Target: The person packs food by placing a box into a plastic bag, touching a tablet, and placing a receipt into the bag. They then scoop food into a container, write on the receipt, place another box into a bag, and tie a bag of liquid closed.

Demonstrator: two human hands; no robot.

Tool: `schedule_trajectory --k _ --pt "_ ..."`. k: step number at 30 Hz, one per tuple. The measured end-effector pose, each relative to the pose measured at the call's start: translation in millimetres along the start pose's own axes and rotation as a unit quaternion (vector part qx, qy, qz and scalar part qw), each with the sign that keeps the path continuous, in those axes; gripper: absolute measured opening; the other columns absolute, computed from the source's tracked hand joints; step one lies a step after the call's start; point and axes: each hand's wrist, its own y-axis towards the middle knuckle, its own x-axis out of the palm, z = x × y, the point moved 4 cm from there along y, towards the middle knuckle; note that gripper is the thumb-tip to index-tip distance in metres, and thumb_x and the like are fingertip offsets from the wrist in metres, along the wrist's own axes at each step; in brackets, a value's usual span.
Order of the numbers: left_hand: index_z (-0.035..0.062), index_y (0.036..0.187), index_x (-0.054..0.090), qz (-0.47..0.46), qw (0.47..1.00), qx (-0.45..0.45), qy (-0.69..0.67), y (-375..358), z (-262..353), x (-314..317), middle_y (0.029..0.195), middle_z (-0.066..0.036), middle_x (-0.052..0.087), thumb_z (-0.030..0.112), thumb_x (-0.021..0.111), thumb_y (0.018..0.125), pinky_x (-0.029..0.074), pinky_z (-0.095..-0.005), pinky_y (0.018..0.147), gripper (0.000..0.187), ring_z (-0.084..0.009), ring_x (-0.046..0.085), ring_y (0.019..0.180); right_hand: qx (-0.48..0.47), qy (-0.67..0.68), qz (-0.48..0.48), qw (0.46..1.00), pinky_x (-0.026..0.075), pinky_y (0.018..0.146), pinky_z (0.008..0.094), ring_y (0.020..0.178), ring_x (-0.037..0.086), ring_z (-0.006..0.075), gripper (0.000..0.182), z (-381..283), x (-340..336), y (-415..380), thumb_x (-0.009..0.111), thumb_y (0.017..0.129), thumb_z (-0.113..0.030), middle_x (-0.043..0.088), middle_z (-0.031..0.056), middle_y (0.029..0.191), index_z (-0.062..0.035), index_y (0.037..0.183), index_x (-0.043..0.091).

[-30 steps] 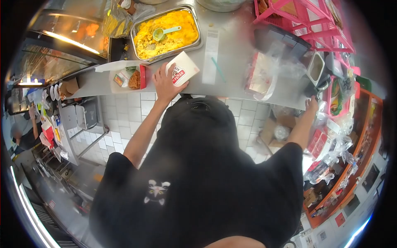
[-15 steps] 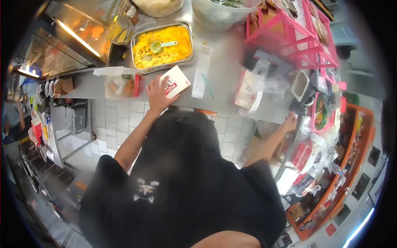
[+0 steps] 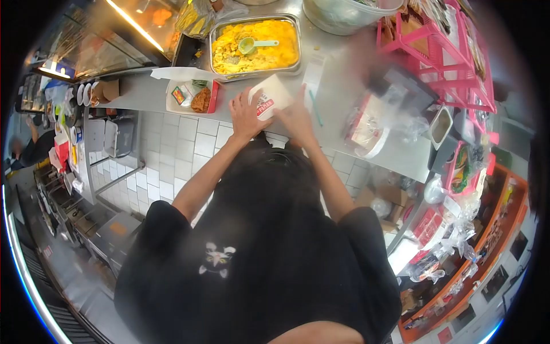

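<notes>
A white paper food box with a red printed label lies tilted at the counter's front edge, its lid closed. My left hand grips its left side. My right hand is on the box's lower right corner, its fingers bent against the card and partly blurred. Left of them an open food box holds a brown fried piece, something green and a small packet. Behind the closed box stands a metal tray of yellow food, with a pale green scoop lying in it.
A pale green stick lies on the steel counter to the right. Further right are a plastic-covered carton, a metal container and pink racks. A heated glass case stands back left.
My right hand has come in from the far right edge of the counter to the closed box. My left hand still holds that box. The camera view has shifted.
</notes>
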Motion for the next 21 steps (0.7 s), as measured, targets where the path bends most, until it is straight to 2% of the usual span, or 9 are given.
schedule_trajectory --k 5,8,10,13,14,15,17,19,21 --pt "0.0167 0.132 0.052 -0.017 1.0 -0.004 -0.011 1 0 -6 0.134 -0.011 0.044 0.056 0.076 0.065 0.029 -0.0512 0.098 0.081 -0.0354 0.042 0.117 0.036 0.015 -0.006 0.999 0.053 0.07 0.0344 0.068 0.068 0.0272 0.114 16 -3 -6 0.081 0.077 -0.024 0.069 0.0144 0.074 -0.0066 0.155 0.0" --pt "0.0156 0.132 0.052 -0.027 0.999 0.012 -0.039 11 8 -15 0.133 -0.011 0.045 0.054 0.077 0.067 0.029 -0.0503 0.098 0.079 -0.0341 0.042 0.118 -0.037 0.18 0.004 0.983 0.051 0.064 0.0329 0.06 0.062 0.0221 0.107 23 -3 0 0.081 0.077 -0.021 0.064 0.0108 0.065 -0.0088 0.156 0.01" --pt "0.0116 0.132 0.051 -0.017 0.999 -0.025 -0.034 12 8 -12 0.129 -0.011 0.051 0.051 0.075 0.074 0.031 -0.0457 0.096 0.075 -0.0292 0.047 0.117 0.087 0.07 0.0 0.994 0.048 0.06 0.0303 0.057 0.055 0.0183 0.099 26 -11 -4 0.079 0.079 -0.018 0.058 0.0068 0.061 -0.0104 0.155 0.017" --pt "0.0072 0.132 0.05 0.005 0.995 -0.074 -0.073 11 -7 3 0.129 -0.014 0.052 0.042 0.071 0.081 0.03 -0.0465 0.101 0.065 -0.0304 0.046 0.122 0.052 -0.036 0.029 0.998 0.046 0.057 0.0305 0.056 0.054 0.018 0.086 20 -18 -6 0.074 0.082 -0.015 0.054 0.0023 0.059 -0.0101 0.153 0.026" --pt "0.0028 0.13 0.051 0.04 0.977 -0.104 -0.184 10 -20 0 0.131 -0.016 0.053 0.034 0.069 0.086 0.032 -0.0448 0.105 0.057 -0.0329 0.046 0.124 0.044 -0.032 0.027 0.998 0.046 0.057 0.0305 0.056 0.054 0.018 0.086 17 -20 -11 0.074 0.082 -0.015 0.054 0.0023 0.059 -0.0101 0.153 0.026" --pt "0.0028 0.13 0.051 0.046 0.977 -0.104 -0.178 16 -35 -15 0.131 -0.016 0.053 0.034 0.069 0.086 0.032 -0.0448 0.105 0.057 -0.0329 0.046 0.124 0.034 -0.03 0.067 0.997 0.047 0.061 0.0306 0.062 0.056 0.0189 0.075 8 -28 -17 0.072 0.084 -0.016 0.058 0.004 0.066 -0.009 0.149 0.035" --pt "0.0028 0.129 0.051 0.236 0.948 -0.048 -0.207 35 -75 -78 0.123 -0.019 0.057 0.033 0.069 0.085 0.037 -0.044 0.102 0.056 -0.0383 0.052 0.116 0.021 -0.027 0.114 0.993 0.048 0.065 0.0308 0.068 0.059 0.0198 0.066 -22 -21 -10 0.07 0.085 -0.017 0.062 0.0056 0.074 -0.0079 0.145 0.043" --pt "0.0027 0.122 0.057 0.331 0.939 -0.013 -0.095 56 -124 -135 0.117 -0.018 0.061 0.03 0.064 0.091 0.043 -0.0422 0.095 0.042 -0.0356 0.057 0.11 -0.177 -0.032 0.201 0.963 0.05 0.078 0.0317 0.087 0.063 0.0214 0.047 -76 -7 -2 0.067 0.088 -0.013 0.066 0.0124 0.103 -0.0041 0.133 0.055" --pt "0.0022 0.118 0.06 0.268 0.957 -0.022 -0.114 77 -185 -160 0.113 -0.017 0.063 0.03 0.063 0.092 0.044 -0.042 0.092 0.039 -0.0338 0.058 0.109 -0.146 -0.002 0.179 0.973 0.047 0.089 0.0347 0.103 0.061 0.0254 0.038 -113 32 24 0.064 0.091 -0.019 0.064 0.0132 0.115 -0.0047 0.126 0.06"
